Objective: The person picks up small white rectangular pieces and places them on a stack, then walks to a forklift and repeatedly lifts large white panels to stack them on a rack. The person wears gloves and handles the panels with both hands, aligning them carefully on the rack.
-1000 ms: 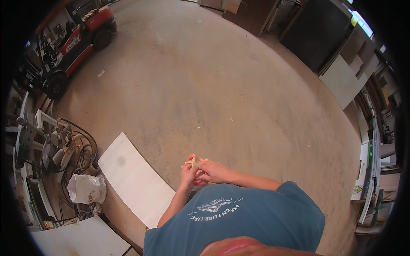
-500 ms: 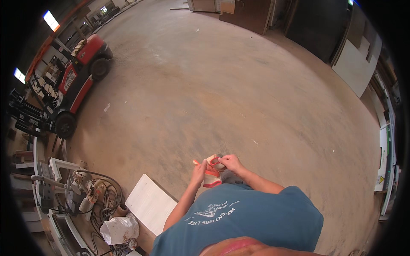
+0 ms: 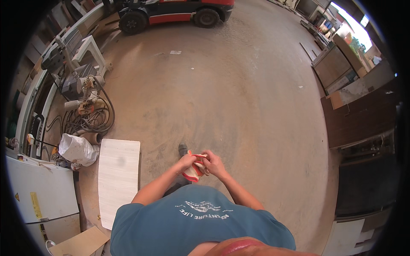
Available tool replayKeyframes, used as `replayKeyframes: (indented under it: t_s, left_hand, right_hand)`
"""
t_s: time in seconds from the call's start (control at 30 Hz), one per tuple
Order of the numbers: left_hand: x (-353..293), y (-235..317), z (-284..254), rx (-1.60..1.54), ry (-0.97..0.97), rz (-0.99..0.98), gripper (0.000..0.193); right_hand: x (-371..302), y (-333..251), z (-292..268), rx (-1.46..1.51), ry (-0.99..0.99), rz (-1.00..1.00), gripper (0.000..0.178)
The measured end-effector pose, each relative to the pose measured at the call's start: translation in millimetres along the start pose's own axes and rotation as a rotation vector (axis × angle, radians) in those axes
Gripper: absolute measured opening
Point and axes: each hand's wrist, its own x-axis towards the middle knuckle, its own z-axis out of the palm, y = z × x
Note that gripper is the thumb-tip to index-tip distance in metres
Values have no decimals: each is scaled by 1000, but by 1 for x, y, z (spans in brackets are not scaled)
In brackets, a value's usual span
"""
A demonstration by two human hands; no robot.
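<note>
A pair of cream work gloves (image 3: 194,172) with red-orange cuffs is bunched up in front of my waist. My left hand (image 3: 186,161) is closed on their left side. My right hand (image 3: 213,164) pinches the cuff edge on the other side, with fingertips partly hidden by the cloth. The two hands are close together, both forearms reaching in from my body. Just beyond the gloves a dark shoe (image 3: 183,149) of mine shows on the floor.
A white board (image 3: 119,181) lies to my left. Beyond it are a white sack (image 3: 77,149), coiled hoses (image 3: 92,121) and white cabinets (image 3: 40,187). A red forklift (image 3: 171,17) stands at the far side. Dark panels (image 3: 363,115) line the right.
My view and body have turned left, so the forklift now sits at the top and the board beside me. Both hands still hold the gloves, closer together around the cuff.
</note>
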Motion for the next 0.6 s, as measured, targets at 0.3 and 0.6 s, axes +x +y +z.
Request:
replayKeyframes:
  t_s: [0.3, 0.6]
  left_hand:
    - [212, 193, -72, 766, 282, 386, 32]
    - [396, 348, -89, 1081, 356, 229, 38]
  right_hand:
    - [289, 41, -67, -882, -209, -200, 26]
    - [548, 69, -169, 527, 8, 583, 25]
